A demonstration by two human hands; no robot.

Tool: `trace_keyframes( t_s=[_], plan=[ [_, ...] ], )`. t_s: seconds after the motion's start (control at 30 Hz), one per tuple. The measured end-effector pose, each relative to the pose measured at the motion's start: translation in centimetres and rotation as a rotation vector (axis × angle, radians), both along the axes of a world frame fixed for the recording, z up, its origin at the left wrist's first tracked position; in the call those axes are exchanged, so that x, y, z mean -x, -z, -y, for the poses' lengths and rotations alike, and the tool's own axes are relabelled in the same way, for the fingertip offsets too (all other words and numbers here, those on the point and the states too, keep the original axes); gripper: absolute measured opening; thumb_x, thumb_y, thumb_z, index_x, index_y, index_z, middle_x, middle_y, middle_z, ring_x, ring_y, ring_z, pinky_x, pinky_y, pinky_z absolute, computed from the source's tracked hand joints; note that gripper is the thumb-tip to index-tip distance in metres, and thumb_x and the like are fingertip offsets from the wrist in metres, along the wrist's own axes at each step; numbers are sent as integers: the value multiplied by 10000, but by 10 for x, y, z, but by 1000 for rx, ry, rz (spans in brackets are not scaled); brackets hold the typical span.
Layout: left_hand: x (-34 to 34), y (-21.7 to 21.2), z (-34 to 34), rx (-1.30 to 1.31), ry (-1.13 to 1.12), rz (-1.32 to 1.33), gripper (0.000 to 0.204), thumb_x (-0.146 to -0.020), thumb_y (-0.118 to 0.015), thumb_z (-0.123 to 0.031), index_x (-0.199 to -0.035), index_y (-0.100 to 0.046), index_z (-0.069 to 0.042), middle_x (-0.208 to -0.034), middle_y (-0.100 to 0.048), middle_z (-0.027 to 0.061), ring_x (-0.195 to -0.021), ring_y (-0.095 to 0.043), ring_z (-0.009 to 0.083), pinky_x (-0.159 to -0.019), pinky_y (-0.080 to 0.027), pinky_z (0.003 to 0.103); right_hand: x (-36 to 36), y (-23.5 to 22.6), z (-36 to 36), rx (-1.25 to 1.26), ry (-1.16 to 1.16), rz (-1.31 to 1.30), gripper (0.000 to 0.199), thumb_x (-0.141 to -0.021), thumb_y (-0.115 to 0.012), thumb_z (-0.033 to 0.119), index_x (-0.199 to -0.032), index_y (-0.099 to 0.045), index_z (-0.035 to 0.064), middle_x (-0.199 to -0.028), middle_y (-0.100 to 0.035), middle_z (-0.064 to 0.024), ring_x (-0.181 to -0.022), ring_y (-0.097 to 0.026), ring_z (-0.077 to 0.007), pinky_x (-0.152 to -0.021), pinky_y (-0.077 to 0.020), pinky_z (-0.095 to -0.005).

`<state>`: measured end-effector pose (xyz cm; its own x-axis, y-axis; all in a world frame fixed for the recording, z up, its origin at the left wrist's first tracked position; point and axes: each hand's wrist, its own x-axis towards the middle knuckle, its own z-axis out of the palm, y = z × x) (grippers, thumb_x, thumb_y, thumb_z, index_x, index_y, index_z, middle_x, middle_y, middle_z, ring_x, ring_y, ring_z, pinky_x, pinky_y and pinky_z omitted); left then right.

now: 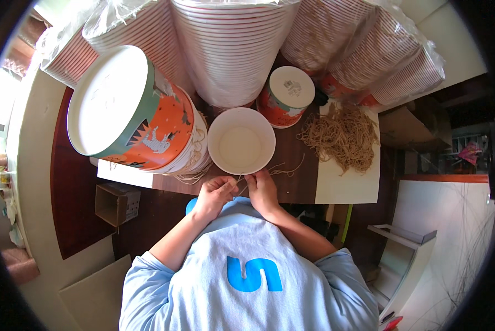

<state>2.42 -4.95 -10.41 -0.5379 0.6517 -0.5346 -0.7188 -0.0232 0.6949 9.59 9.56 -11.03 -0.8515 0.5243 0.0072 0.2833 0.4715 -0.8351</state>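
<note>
A white paper tub [216, 128] stands at the table's near edge, its open mouth facing me. Right at its near side, my left hand [217, 194] is closed in a pinch on a thin piece of twine [240, 177]. My right hand [262, 191] is beside it, fingers bent against the near wall of the tub and closed around the same twine, as far as shows. Loose twine ends [285, 172] trail over the brown tabletop to the right of the tub. The tub's outer near side is mostly hidden from me.
Left stands a large orange-and-green tub [167, 129] with a white lid; a smaller lidded tub [283, 105] is behind, right. Plastic-wrapped stacks of paper tubs [233, 49] line the back. A heap of tangled twine [341, 135] lies right. Below left is an open cardboard box [116, 204].
</note>
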Motion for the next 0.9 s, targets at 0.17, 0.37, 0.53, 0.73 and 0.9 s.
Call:
trace_keyframes(
  t_s=[0.17, 0.37, 0.53, 0.73, 0.9],
  plan=[
    [0, -30, 5, 139, 75, -63, 206, -913, -575, -205, -951, -620, -7, -776, -615, 12, -616, -483, 42, -557, -402, 188, -7, -2, -9, 308, -8, 39, 192, -855, -585, 131, -1006, -590, 12, -883, -612, -158, -805, -612, -286, -717, -474, -372],
    [-8, -45, 14, 249, 215, -349, 183, -918, -562, -161, -960, -615, 9, -768, -624, 20, -632, -501, 48, -569, -419, 194, -8, -57, -14, -409, -283, -234, 267, -672, -720, 84, -919, -620, 57, -883, -588, -92, -859, -576, -257, -750, -440, -372],
    [-9, -66, 9, 294, 258, -717, 160, -895, -590, -128, -920, -615, 28, -787, -638, 43, -725, -546, 71, -649, -452, 222, 0, -46, -14, -393, -490, -441, 282, -631, -710, 31, -893, -626, 96, -963, -612, -45, -870, -571, -220, -792, -422, -364],
    [-8, -103, 17, 144, 345, -449, 139, -889, -596, -125, -887, -623, 11, -700, -579, -10, -619, -476, 38, -548, -408, 204, -4, -36, -28, -444, -468, -355, 249, -647, -685, 79, -885, -620, 115, -904, -616, -25, -878, -563, -199, -814, -400, -381],
    [0, -111, 24, 119, 362, -420, 152, -897, -591, -123, -921, -622, 24, -727, -574, -20, -648, -479, 36, -577, -414, 201, -6, -46, -52, -485, -536, -232, 132, -705, -633, 95, -833, -621, 123, -862, -620, -13, -872, -575, -192, -849, -396, -382]
  ],
)
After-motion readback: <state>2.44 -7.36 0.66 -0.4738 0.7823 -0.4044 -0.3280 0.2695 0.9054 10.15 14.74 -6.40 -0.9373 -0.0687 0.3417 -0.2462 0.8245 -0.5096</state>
